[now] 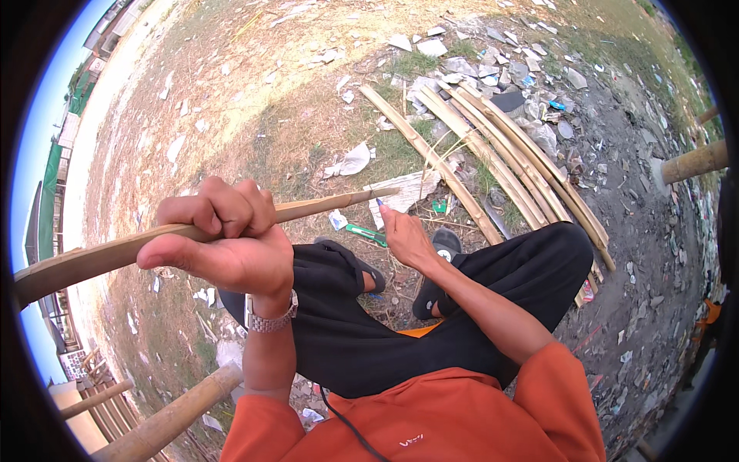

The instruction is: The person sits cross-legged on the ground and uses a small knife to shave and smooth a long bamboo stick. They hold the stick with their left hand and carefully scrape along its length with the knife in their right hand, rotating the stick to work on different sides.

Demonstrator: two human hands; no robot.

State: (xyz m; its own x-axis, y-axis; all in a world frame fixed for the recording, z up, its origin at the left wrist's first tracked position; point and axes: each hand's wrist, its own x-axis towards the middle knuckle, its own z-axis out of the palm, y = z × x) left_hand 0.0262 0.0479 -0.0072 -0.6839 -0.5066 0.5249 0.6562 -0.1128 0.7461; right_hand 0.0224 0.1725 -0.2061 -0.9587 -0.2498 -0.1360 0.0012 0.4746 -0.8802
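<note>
I hold a long bamboo stick [192, 235] that runs from the left edge of the picture up to the middle. My left hand [223, 242] is wrapped tight around it, fingers curled over the top. My right hand [406, 237] is just under the far tip of the stick, in the middle of the picture. It pinches something small with a blue end [379, 202], maybe a pen or a little blade; I cannot tell which. If it is a blade, it could slip off the hard stick and nick my leg, because my knees in black trousers [493, 285] sit right under it. The stick is long and I grip it at one spot only, so the far tip could wobble and spoil my line or cut.

A green cutter [366, 234] lies on the ground just left of my right hand, near my dark sandals [443, 242]. More split bamboo strips [493, 158] lie in a bundle in the upper right, among bits of paper and broken pieces on the dirt. Thick bamboo poles [173, 420] show at the lower left. I see no box, bucket or bag here, so nothing holds anything
</note>
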